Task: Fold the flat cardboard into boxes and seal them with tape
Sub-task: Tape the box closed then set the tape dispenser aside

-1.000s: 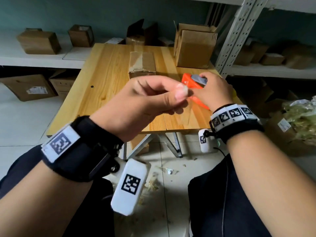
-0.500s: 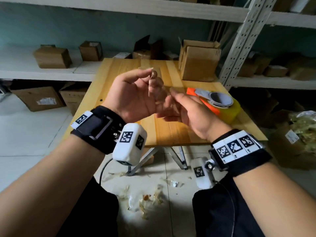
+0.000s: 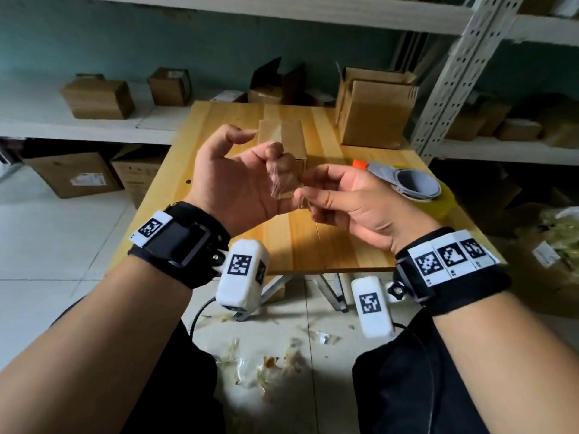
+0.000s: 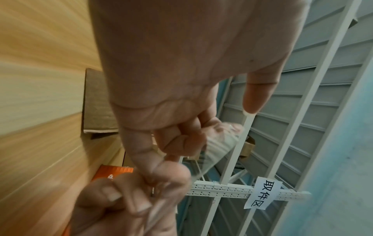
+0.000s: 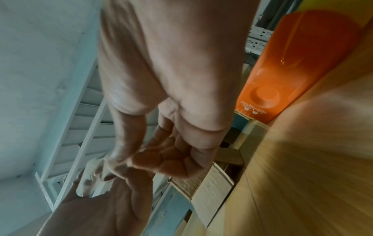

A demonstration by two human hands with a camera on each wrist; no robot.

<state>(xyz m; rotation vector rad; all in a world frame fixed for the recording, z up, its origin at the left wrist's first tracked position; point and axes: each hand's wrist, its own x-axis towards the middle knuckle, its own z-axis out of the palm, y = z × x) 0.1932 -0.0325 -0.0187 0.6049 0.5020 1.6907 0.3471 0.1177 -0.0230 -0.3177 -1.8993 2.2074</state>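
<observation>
Above the counter (image 3: 291, 245), the left hand (image 3: 241, 183) and right hand (image 3: 351, 198) both pinch a clear tape strip (image 3: 277, 183); the tape dispenser (image 3: 413, 183) lies at three o'clock.

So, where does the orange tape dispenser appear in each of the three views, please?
Head: the orange tape dispenser lies at right of centre on the wooden table, mostly behind the right hand.
Left wrist: lower left, behind the fingers.
Right wrist: upper right, large and close.
Shared landmark: the wooden table, in all three views.
</observation>
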